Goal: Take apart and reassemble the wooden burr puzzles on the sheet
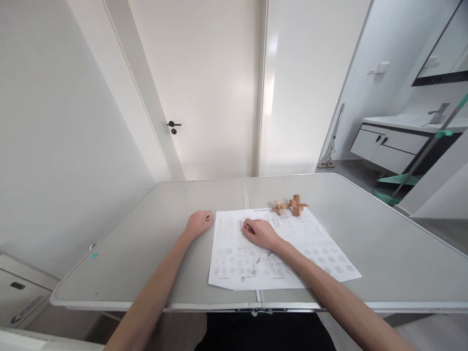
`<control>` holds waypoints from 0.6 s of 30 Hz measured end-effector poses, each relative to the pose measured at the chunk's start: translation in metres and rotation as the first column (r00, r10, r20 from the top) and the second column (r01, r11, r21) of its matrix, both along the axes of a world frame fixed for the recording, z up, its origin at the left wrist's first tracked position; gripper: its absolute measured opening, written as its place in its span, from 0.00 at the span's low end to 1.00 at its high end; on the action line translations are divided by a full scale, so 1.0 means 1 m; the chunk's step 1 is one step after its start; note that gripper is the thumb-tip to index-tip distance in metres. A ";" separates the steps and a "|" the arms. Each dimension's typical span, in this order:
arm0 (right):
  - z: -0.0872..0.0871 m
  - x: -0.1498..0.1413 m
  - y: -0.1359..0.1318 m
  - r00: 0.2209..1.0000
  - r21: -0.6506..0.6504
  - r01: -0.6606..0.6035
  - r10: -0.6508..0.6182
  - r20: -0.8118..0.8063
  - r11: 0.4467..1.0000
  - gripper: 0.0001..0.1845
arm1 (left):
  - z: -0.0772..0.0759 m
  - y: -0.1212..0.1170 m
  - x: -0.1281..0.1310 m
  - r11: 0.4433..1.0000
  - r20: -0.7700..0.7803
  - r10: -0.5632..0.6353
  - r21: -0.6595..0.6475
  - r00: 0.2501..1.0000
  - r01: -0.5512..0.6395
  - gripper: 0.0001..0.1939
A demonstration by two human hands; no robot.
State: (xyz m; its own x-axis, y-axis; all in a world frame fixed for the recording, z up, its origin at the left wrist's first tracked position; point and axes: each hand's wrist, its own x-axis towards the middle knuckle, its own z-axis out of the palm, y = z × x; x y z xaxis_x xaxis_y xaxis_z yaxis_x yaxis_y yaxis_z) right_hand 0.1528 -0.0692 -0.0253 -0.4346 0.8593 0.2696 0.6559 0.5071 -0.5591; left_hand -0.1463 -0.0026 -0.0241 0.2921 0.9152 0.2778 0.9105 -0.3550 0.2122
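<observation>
Printed sheet (227, 241) is partly hidden by right hand (261, 234) and wooden puzzles (296, 205)

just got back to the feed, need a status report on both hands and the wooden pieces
Left hand on table, curled; right hand curled on printed sheet; two wooden pieces at sheet's far edge

Wooden pieces (288, 206) lie on the far edge of the sheet (228, 248).
</observation>
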 end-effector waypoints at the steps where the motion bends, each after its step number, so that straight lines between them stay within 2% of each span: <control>1: 0.000 0.000 0.000 1.000 0.003 0.001 -0.001 -0.002 1.000 0.05 | 0.000 0.000 0.000 1.000 0.000 -0.002 0.001 1.000 0.002 0.09; 18: 0.001 -0.001 -0.002 1.000 -0.002 0.007 -0.007 0.015 1.000 0.05 | -0.002 0.000 0.000 1.000 0.012 -0.007 -0.001 1.000 0.007 0.10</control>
State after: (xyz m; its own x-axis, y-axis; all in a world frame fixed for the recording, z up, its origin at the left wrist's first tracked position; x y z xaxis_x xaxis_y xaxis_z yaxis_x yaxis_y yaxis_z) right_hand 0.1521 -0.0708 -0.0244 -0.4326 0.8629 0.2615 0.6677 0.5015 -0.5502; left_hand -0.1467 -0.0022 -0.0266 0.2954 0.9134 0.2799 0.9053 -0.3613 0.2233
